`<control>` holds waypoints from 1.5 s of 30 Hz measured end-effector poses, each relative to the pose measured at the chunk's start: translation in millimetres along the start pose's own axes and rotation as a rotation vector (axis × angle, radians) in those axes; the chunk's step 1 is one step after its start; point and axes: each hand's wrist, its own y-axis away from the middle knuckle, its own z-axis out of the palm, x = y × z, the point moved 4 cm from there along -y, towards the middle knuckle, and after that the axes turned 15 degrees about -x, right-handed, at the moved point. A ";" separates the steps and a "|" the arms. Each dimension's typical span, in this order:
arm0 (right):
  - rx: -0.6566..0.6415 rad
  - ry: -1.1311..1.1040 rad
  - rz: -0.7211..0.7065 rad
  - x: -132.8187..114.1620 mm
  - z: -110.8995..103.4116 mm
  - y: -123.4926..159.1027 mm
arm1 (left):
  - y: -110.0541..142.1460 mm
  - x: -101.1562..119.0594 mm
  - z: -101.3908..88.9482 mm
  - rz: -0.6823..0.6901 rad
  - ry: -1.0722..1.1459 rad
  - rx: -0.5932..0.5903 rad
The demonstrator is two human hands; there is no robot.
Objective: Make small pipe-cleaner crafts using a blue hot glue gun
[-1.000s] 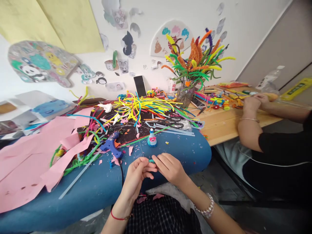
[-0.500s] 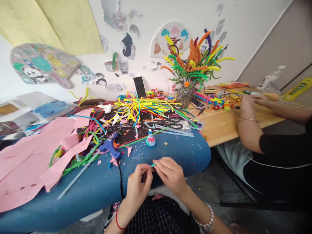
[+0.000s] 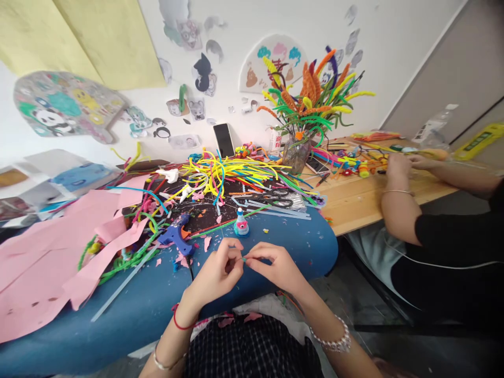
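Observation:
Between my fingertips is a short teal piece (image 3: 244,259), apparently pipe cleaner, mostly hidden by the fingers. My left hand (image 3: 219,266) pinches one end with thumb and forefinger. My right hand (image 3: 275,266) pinches the other end, close beside it. Both hands hover over the near edge of the blue mat (image 3: 142,310). Just beyond them a small blue, white and pink figure (image 3: 241,226) with a pointed top stands upright on the mat. Left of the hands lies a blue glue gun (image 3: 177,236), its black cord running toward me.
A heap of yellow pipe cleaners (image 3: 232,170), black scissors (image 3: 281,199) and clear glue sticks (image 3: 285,211) lie behind the figure. Pink sheets (image 3: 47,247) cover the left side. A vase (image 3: 296,152) of pipe-cleaner flowers stands behind. At right, another person's hands (image 3: 401,167) work over the wooden table.
Both my hands have moved slightly up and away from me, nearer the figure. The left hand has turned, and less of the teal piece shows between the fingers.

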 end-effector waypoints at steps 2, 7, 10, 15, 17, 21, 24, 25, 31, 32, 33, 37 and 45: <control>0.000 -0.013 0.015 6.7 -5.6 -8.1 | -6.5 0.1 -2.6 0.002 -0.012 0.007; 0.095 0.004 0.068 35.5 -31.3 -29.2 | -15.0 -16.0 -18.4 -0.020 -0.078 0.225; 0.112 0.020 0.083 47.6 -44.9 -41.1 | -17.6 -29.8 -27.7 -0.063 -0.171 0.324; 0.075 0.018 0.108 51.4 -51.0 -51.0 | -21.8 -31.1 -41.6 -0.137 -0.442 0.397; 0.078 0.021 0.124 50.8 -50.9 -51.1 | -22.6 -22.8 -49.5 -0.158 -0.548 0.409; 0.087 0.032 0.137 51.0 -50.1 -50.3 | -24.3 -7.5 -67.2 -0.199 -0.716 0.389; 0.084 0.034 0.131 52.6 -49.2 -50.8 | -29.5 -7.0 -75.7 -0.224 -0.787 0.325; 0.080 0.034 0.127 53.3 -48.9 -51.2 | -32.3 -8.5 -76.8 -0.224 -0.799 0.298; 0.074 0.036 0.114 56.8 -47.4 -52.8 | -48.8 -19.0 -68.9 -0.190 -0.764 0.150; 0.077 0.037 0.114 57.3 -47.2 -52.9 | -50.1 -19.8 -66.1 -0.186 -0.741 0.138; 0.080 0.039 0.114 57.9 -46.9 -53.0 | -50.9 -20.2 -63.2 -0.183 -0.717 0.131; 0.086 0.056 0.111 60.4 -45.6 -53.5 | -52.0 -18.6 -52.5 -0.163 -0.636 0.150; 0.112 0.111 0.123 60.5 -42.9 -54.2 | -56.1 -22.2 -44.8 -0.154 -0.548 0.225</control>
